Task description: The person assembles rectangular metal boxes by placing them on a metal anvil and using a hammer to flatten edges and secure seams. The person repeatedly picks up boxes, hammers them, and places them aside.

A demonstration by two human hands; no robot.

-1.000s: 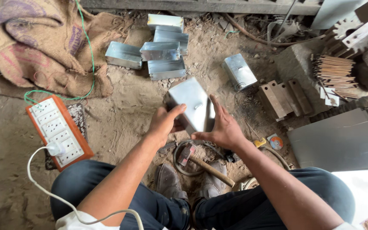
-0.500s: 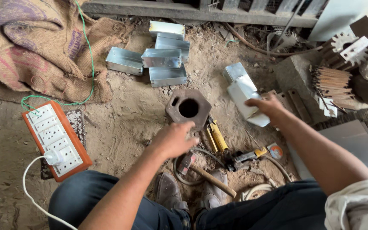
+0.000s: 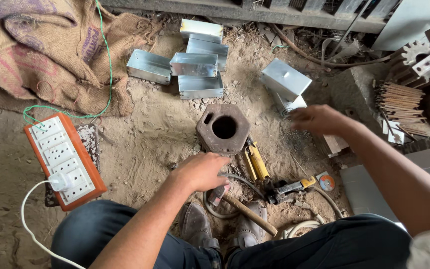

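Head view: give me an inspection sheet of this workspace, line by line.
Surface: bare sandy dirt floor, littered with small stones.
Job's things: rusty octagonal metal block with a round hole, upright in front of the knees; two shiny metal boxes stacked beside the right hand.
Clutter: five more metal boxes behind the block; hammer; yellow-handled tool; burlap sack; bundle of thin rods.
Grippers: left hand empty, just below the block; right hand empty, open, blurred.
Cables: green wire and white plug lead at the orange extension board.
Surroundings: toothed gear wheel and grey metal sheet at right.
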